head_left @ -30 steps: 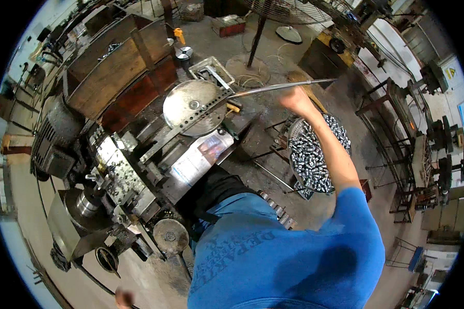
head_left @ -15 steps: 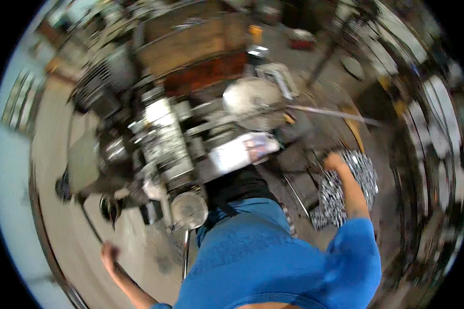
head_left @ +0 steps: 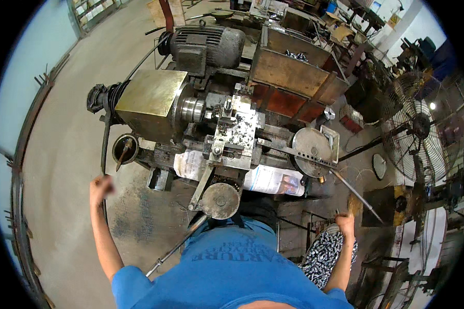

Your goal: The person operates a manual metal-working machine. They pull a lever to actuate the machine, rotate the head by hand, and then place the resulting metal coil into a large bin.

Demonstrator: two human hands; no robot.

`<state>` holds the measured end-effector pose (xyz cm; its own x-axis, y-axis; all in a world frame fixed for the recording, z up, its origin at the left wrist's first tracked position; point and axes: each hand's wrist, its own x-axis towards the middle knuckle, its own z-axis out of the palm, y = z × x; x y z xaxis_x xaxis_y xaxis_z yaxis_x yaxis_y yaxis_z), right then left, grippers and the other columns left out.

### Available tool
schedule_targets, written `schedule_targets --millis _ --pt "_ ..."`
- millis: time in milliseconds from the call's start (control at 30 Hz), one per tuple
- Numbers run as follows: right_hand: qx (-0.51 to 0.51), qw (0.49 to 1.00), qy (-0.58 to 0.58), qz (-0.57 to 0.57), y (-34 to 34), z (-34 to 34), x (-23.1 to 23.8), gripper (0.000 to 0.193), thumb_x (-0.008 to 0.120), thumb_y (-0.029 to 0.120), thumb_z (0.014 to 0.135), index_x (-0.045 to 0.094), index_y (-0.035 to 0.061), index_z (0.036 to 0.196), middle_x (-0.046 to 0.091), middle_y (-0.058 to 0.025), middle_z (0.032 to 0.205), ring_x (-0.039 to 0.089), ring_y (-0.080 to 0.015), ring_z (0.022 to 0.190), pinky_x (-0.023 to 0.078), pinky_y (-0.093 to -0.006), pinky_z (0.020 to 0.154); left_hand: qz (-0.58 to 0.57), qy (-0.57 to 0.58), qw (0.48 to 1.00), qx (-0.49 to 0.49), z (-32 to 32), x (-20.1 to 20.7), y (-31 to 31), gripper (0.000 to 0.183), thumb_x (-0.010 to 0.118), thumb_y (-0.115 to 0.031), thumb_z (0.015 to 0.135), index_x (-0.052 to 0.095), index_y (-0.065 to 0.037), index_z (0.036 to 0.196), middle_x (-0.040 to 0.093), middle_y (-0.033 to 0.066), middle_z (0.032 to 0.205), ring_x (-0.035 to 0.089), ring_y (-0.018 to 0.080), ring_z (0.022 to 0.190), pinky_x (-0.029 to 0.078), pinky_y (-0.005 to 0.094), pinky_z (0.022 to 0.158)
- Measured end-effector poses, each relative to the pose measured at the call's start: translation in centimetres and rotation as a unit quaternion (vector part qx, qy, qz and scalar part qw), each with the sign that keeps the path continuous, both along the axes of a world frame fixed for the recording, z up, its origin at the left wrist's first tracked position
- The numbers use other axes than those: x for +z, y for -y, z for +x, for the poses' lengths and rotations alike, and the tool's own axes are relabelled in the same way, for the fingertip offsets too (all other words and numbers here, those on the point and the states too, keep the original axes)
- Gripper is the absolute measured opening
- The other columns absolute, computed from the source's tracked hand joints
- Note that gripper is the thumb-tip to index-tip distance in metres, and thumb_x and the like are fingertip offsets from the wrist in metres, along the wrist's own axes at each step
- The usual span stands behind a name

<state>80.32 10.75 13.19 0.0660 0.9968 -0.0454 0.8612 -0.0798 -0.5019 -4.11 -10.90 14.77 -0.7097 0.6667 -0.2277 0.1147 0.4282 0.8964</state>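
My left hand is closed round a long dark rod that hangs down beside the lathe's pulley. Over the far edge of a basket heaped with small shiny metal parts, my right hand is closed. A small tip pokes out at its fingers, apparently one of these parts. In front of me stands a lathe-like machine with a brass-coloured headstock cover, a steel chuck and a cross slide strewn with chips.
A round handwheel sits close to my body. A perforated bar crosses a round plate at the right. Behind are a motor and a rusty metal bin. A large caged fan stands far right.
The view has turned, so the machine sits further right and is sharper. My right hand has come off the middle of the heap to its far edge. My left hand stays at the rod.
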Motion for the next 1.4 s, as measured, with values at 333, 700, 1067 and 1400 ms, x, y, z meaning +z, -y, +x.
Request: schedule_targets --millis 333,700,1067,1400 --pt "0.538 0.816 -0.119 0.174 -9.1 -42.4 16.2 0.044 0.062 0.012 0.052 0.063 -0.0028 0.093 0.048 -0.021 0.113 0.05 -0.0349 0.106 0.041 -0.0388 0.092 -0.15 -0.297 0.943 0.004 1.7 0.5 0.1 0.029 0.063 -0.017 0.076 0.054 0.003 0.095 0.057 0.0078 0.063 0.056 0.0145 0.053 0.045 0.0301 0.051" --pt "0.517 0.835 0.177 0.065 -12.9 -53.8 13.0 0.036 0.061 0.019 0.056 0.065 -0.0061 0.082 0.047 -0.0312 0.11 0.057 -0.0387 0.094 0.047 -0.0378 0.085 -0.173 -0.183 0.964 0.089 7.1 2.0 7.1 0.03 0.067 -0.022 0.072 0.052 0.003 0.078 0.054 0.022 0.065 0.055 0.0374 0.063 0.043 0.0407 0.058" --pt "0.453 0.887 -0.014 0.093 -13.7 -54.5 11.7 0.02 0.057 0.014 0.051 0.052 -0.005 0.057 0.043 -0.031 0.123 0.051 -0.0433 0.103 0.046 -0.0395 0.083 -0.345 -0.389 0.851 0.078 3.7 3.9 7.0 0.018 0.061 -0.018 0.071 0.06 -0.004 0.082 0.062 0.0189 0.073 0.06 0.0356 0.074 0.047 0.0436 0.069" --pt "0.479 0.871 0.026 0.106 -12.4 -54.1 13.5 0.016 0.058 0.011 0.052 0.053 -0.0004 0.063 0.044 -0.0232 0.127 0.055 -0.0426 0.093 0.046 -0.0411 0.082 -0.326 -0.492 0.801 0.104 -7.8 2.7 8.8 0.022 0.056 -0.009 0.072 0.066 -0.009 0.092 0.063 0.0172 0.079 0.061 0.0332 0.078 0.048 0.0428 0.069"
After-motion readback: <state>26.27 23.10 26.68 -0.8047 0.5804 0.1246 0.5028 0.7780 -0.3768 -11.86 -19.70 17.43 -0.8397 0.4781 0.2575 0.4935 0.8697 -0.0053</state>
